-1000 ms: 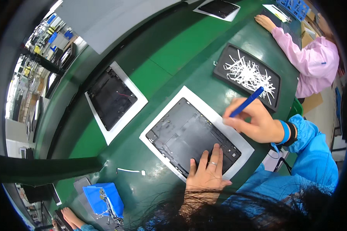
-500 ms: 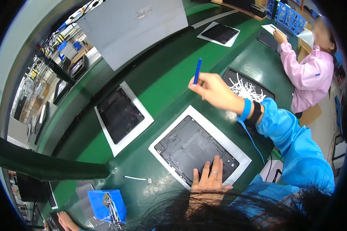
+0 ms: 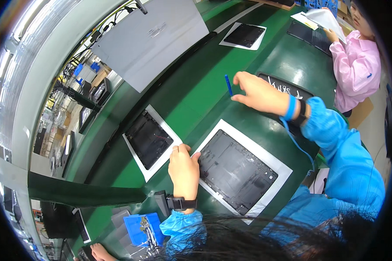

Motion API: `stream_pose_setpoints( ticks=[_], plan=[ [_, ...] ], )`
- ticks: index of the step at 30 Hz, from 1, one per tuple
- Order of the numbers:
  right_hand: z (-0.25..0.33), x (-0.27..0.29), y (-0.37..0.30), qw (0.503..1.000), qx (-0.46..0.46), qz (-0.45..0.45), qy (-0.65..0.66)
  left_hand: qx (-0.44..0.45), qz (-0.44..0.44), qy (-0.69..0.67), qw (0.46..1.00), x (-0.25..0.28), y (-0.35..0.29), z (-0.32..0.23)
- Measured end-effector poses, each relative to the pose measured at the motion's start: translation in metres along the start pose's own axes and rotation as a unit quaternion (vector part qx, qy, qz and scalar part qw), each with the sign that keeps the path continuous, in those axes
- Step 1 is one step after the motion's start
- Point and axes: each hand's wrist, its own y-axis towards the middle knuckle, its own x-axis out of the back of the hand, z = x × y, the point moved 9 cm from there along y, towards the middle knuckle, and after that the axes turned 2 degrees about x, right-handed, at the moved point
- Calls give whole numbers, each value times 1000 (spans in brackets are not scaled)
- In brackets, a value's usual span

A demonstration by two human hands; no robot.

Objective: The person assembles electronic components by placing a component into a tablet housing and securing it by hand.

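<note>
A flat black casing panel lies on a white sheet in front of me. My left hand is over the panel's left edge, fingers bent down near the corner of a second white sheet; its thumb stands apart and the fingertips are hidden. That sheet carries another black panel with a thin red wire. Above the bench, my right hand has its thumb and forefinger apart. A blue pen-like stick tilts just beyond those fingertips, seemingly not pinched between them.
A black tray with white strips lies partly behind my right hand. A blue bin holds thin metallic pieces. Farther off are a third panel and a co-worker in pink. A cord trails from my right wristband.
My left hand has left the near panel's lower part and moved left, toward the second sheet. My right thumb and forefinger have parted from the blue stick. The view has shifted.
</note>
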Motion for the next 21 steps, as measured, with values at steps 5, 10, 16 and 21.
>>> stream_pose_setpoints(
  ticks=[5,10,16,21],
  plan=[
    [35,-7,-96,965,1,261,32,26,24,15,999,-2,-15,15],
    [22,-9,-198,857,-59,512,-29,22,14,115,993,6,-45,14],
    [37,-55,-280,664,-183,699,193,146,-19,-38,988,57,-79,25],
    [89,-95,-345,495,-295,614,539,248,-62,-290,922,59,-135,79]
  ],
)
